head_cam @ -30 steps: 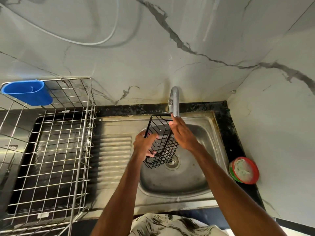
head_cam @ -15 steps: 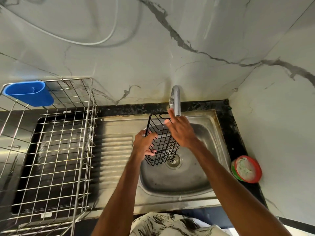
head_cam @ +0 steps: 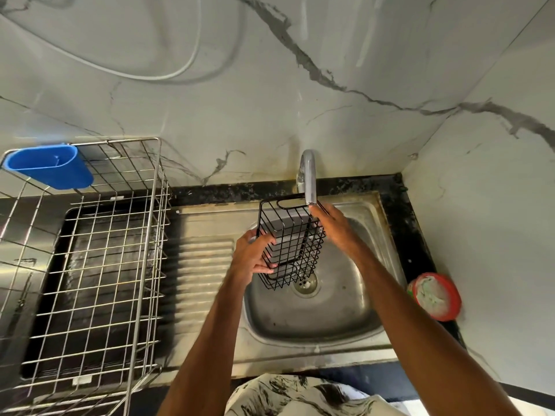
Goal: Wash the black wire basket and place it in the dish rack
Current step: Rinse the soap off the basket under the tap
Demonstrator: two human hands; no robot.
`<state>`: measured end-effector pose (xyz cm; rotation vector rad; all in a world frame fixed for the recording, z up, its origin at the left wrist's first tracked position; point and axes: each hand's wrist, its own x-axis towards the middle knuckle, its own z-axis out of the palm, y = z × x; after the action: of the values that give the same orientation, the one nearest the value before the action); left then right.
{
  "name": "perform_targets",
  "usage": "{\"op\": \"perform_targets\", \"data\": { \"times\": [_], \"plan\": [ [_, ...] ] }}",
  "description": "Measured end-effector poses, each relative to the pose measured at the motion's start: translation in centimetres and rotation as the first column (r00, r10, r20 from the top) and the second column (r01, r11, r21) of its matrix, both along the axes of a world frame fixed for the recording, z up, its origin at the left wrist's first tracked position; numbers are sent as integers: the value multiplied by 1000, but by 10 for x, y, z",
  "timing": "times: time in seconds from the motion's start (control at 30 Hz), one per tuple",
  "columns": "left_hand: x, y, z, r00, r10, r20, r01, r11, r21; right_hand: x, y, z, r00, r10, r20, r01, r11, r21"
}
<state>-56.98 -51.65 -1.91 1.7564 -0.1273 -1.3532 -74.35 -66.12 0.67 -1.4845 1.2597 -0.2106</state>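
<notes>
Head: left hand (head_cam: 252, 256) grips rectangular wire basket (head_cam: 289, 235).

Dim warm light; glare streaks on wall (head_cam: 300, 94); wide-angle bending at edges.

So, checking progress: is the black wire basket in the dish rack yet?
No. The left hand holds the basket over the sink.

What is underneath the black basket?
The sink bowl lies below the black basket, with the drain showing just past its lower corner. The left hand and right hand hide parts of its sides.
</notes>
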Motion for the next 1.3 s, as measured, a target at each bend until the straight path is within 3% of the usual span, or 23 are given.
{"op": "perform_targets", "data": {
  "times": [0.2, 0.37, 0.47, 0.53, 0.63, 0.7, 0.87, 1.0, 1.17, 1.23, 1.3],
  "plan": [
    [3, 4, 0, 996, -34, -85, 30, 998, -46, -7, -9, 21, 985, -48, 164, 2, 963, 270],
    [10, 16, -3, 968, -125, -216, 102, 988, -117, -1, -8, 32, 979, -60, 195, 7, 965, 261],
    [21, 22, 0, 982, -22, -186, 2, 994, -112, 2, -5, 28, 992, -18, 127, -5, 983, 183],
    [19, 22, 10, 997, -16, -81, 5, 990, -143, 7, 1, 28, 999, 38, 25, -40, 996, 77],
    [4, 7, 23, 967, -161, 199, 192, 971, -146, 17, 15, 27, 995, 42, -92, -52, 993, -104],
    [-8, -10, 27, 911, -272, 309, 317, 942, -107, 26, 23, 30, 994, 14, -108, -33, 984, -176],
    [-12, -32, 31, 913, -325, 247, 346, 937, -44, 24, 29, 32, 997, -31, -65, 13, 963, -268],
    [-15, -38, 31, 896, -338, 289, 358, 933, -18, 13, 27, 34, 999, 40, -14, -42, 973, -228],
    [-12, -47, 37, 909, -371, 188, 367, 928, 59, 8, 18, 32, 997, 82, -14, -83, 980, -180],
    [-12, -50, 37, 931, -313, 187, 310, 950, 42, 9, 17, 34, 999, 48, -20, -51, 972, -229],
    [-13, -53, 36, 947, -261, 188, 259, 965, 39, 12, 18, 40, 996, 7, -86, -40, 924, -380]
  ]
}}
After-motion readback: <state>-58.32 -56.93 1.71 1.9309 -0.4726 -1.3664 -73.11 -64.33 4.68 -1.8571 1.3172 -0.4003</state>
